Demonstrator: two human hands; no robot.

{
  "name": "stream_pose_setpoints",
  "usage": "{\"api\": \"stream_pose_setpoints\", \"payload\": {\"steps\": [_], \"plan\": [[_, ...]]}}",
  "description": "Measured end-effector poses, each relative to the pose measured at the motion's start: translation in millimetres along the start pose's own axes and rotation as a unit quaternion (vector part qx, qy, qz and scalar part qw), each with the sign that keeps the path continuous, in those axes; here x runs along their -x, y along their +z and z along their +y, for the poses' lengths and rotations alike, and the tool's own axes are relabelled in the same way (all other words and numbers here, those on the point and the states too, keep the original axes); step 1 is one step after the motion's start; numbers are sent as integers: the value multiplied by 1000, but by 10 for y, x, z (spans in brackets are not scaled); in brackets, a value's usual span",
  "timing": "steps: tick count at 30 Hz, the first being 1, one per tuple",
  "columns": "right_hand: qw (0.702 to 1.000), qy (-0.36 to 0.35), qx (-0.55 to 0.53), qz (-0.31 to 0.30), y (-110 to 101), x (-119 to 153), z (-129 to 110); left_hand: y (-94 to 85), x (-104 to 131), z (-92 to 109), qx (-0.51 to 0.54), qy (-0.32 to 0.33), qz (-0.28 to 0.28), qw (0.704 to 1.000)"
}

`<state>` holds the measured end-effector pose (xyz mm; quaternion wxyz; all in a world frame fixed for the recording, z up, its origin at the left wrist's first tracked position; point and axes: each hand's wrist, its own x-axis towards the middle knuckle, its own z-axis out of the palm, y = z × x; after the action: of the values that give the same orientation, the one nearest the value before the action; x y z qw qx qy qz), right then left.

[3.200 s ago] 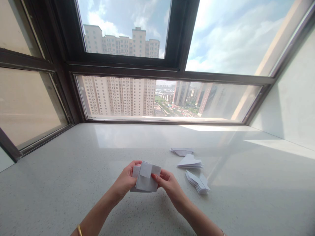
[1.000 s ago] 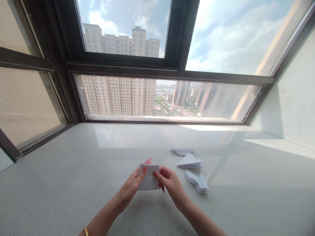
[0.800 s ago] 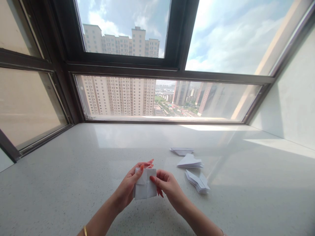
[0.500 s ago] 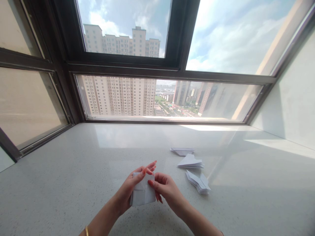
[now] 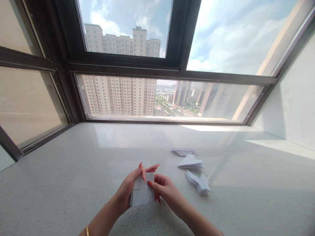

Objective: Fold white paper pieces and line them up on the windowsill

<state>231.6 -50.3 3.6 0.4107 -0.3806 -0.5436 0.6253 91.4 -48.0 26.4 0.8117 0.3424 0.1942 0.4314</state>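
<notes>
A squarish piece of folded white paper, with creases crossing its face, is held between my two hands above the pale speckled sill. My left hand wraps its left side, with a finger bent over the top part and the thumb raised. On the right edge, my right hand pinches the paper, thumb in front and fingers behind. What lies behind the paper is hidden.
To the right on the sill lie a thin folded paper piece, a folded paper stack and a nearer folded paper stack. Dark window frames border the back; a white wall stands right.
My left thumb has lifted off the paper's face and points up, while a left finger now bends down over its top. My right hand keeps nearly the same pinch.
</notes>
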Motion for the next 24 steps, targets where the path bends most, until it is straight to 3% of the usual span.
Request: {"api": "stream_pose_setpoints", "payload": {"steps": [6, 12, 16, 24], "plan": [[998, 42, 27, -34, -4, 22, 22, -12, 1, 21, -24, 15, -1, 1000], [999, 37, 12, -34, 4, 8, 51, -33, -11, 37, -20, 20, 5, 1000], [997, 69, -1, -39, 9, -13, 72, -63, -23, 66, -20, 30, 15, 999], [990, 89, -18, -103, 24, 43, 48, -47, -7, 62, -3, 20, 11, 1000]]}}
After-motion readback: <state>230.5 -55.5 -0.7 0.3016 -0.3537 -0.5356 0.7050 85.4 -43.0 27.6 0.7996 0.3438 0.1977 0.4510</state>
